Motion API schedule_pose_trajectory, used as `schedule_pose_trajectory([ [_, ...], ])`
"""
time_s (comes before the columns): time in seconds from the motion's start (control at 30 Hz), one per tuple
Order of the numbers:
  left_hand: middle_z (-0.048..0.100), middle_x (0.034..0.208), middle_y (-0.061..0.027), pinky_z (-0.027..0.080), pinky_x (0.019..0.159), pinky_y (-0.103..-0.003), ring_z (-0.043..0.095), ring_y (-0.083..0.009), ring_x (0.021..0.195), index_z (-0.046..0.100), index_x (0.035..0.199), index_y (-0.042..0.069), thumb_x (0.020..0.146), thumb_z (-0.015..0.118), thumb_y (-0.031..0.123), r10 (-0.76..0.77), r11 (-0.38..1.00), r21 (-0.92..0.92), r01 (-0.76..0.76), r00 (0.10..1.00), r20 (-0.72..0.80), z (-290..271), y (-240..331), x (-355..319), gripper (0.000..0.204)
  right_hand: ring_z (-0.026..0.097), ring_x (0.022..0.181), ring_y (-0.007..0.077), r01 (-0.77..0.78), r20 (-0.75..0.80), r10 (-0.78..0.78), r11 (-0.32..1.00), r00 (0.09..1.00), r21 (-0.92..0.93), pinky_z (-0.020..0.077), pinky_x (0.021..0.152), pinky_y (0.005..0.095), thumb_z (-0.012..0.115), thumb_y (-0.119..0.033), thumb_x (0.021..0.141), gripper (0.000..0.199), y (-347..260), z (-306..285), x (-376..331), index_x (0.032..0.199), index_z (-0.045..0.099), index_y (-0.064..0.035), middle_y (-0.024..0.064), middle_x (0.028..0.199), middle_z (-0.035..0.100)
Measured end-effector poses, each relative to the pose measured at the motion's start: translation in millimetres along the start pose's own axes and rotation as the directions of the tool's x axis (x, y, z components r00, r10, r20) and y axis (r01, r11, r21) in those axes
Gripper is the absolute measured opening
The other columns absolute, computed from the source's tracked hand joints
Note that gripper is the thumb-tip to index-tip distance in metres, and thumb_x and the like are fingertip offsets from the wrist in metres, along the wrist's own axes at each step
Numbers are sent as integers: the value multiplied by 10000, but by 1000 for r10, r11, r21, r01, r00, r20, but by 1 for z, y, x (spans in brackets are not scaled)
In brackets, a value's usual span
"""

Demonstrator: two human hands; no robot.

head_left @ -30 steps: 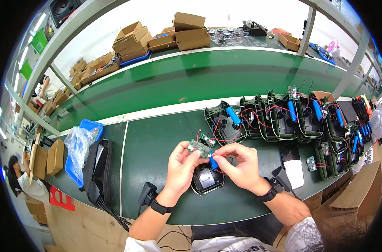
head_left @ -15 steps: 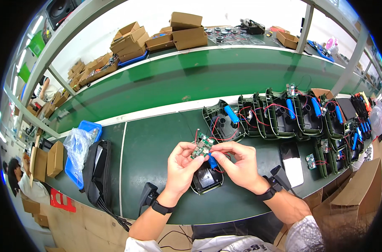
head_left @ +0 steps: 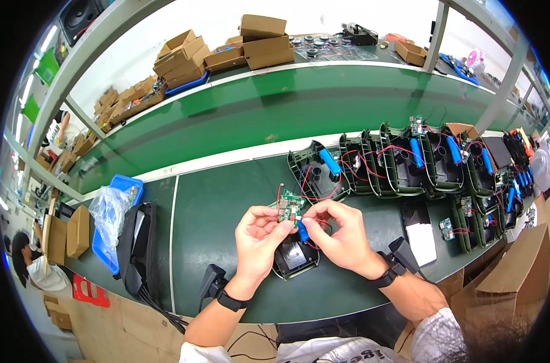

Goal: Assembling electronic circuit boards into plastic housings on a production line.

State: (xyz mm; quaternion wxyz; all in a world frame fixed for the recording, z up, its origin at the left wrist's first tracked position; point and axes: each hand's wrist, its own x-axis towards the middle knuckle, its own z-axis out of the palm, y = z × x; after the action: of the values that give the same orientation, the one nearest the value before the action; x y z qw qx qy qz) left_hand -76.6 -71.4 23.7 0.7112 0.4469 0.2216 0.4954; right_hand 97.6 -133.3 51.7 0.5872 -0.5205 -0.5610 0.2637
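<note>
Both hands sit much where they were a second ago, but the small green circuit board (head_left: pixel 291 208) is now tipped a little more upright and turned face-on between them. Left hand (head_left: pixel 258 239) pinches the board's left edge between thumb and forefinger, fingers closed on it. Right hand (head_left: pixel 341 233) has its fingertips together at the board's right side, closed on the board's lower right corner and the red wires (head_left: pixel 314 225) there, just above a blue battery cell (head_left: pixel 303 231) that shows between the two hands. Board and hands hover over a dark housing half (head_left: pixel 294 259) lying on the green workbench (head_left: pixel 220 206), which has not shifted. Red wires trail from the board back to the nearest open green housing (head_left: pixel 314 166) with its own blue cell. Farther right, the row of open housings (head_left: pixel 432 160) stays unchanged, as do the black bag (head_left: pixel 136 248) and blue bin (head_left: pixel 114 233) to the left.
</note>
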Motion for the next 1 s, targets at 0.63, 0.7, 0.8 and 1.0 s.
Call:
schedule_pose_trajectory([
  [0.63, 725, 1116, -209, 623, 907, -371, 735, -250, 1020, 631, 1175, -79, 876, 751, -110, 273, 893, 339, -295, 955, 112, 9, -3, -8, 324, 632, 707, 113, 58, 39, -58, 998, 998, -7, 512, 628, 263, 736, -15, 809, 89, 4, -5, 1, 867, 673, 10, 53, 791, 684],
  [0.7, 723, 1119, -209, 624, 897, -372, 734, -247, 1015, 621, 1183, -70, 878, 739, -123, 267, 891, 347, -292, 956, 120, 9, -3, -8, 331, 630, 705, 110, 61, 47, -61, 998, 997, 0, 509, 624, 263, 737, -14, 804, 88, 4, -6, 1, 857, 671, 11, 51, 789, 681],
  [0.8, 723, 1124, -213, 622, 902, -373, 732, -246, 1020, 623, 1197, -70, 880, 742, -117, 269, 879, 378, -291, 957, 111, 6, -5, -8, 343, 627, 702, 109, 51, 51, -50, 999, 997, -13, 508, 622, 263, 736, -11, 800, 89, 2, -6, 2, 856, 672, 14, 50, 786, 679],
  [1.0, 720, 1133, -211, 617, 909, -368, 727, -243, 1024, 623, 1210, -73, 880, 751, -106, 206, 926, 305, -222, 975, 85, 11, -1, -8, 356, 624, 696, 101, 36, 68, -37, 999, 997, 14, 510, 620, 262, 736, -14, 802, 90, 3, -7, 2, 861, 675, 16, 51, 777, 677],
])
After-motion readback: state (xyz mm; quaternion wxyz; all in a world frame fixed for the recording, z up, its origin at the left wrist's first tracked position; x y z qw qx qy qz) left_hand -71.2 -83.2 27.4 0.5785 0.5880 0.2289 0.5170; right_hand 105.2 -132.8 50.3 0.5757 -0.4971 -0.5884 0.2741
